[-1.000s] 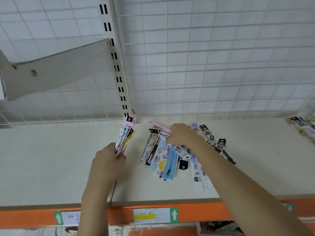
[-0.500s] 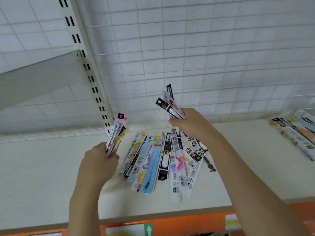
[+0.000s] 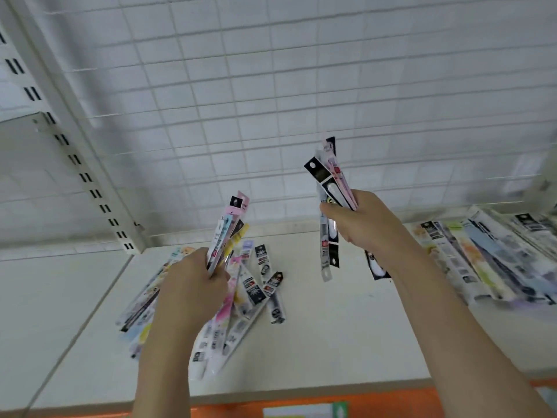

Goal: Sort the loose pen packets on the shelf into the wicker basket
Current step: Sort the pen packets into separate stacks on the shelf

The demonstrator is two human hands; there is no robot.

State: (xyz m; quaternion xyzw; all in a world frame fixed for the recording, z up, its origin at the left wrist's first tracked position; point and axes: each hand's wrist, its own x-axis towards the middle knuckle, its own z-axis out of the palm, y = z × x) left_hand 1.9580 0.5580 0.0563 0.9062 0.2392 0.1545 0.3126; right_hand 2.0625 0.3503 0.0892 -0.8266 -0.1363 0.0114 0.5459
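My left hand (image 3: pixel 193 285) grips a bunch of pen packets (image 3: pixel 230 223) that stick up from its fist, pink, blue and yellow. My right hand (image 3: pixel 361 221) holds a second bunch of packets (image 3: pixel 328 173) upright above the shelf, black, white and pink, with their lower ends hanging below the fist. A loose pile of pen packets (image 3: pixel 256 294) lies on the white shelf (image 3: pixel 331 336) beneath and between my hands, partly hidden by my left forearm. No wicker basket is in view.
Another spread of pen packets (image 3: pixel 488 257) lies at the right end of the shelf. A white wire grid (image 3: pixel 271 101) backs the shelf, with a slotted upright (image 3: pixel 75 158) at left. An orange rail (image 3: pixel 376 405) runs along the shelf's front edge.
My right hand lifted a bunch of packets off the pile and moved it up and to the right. My left hand kept its bunch. The view shifted right, showing more of the right-hand packets.
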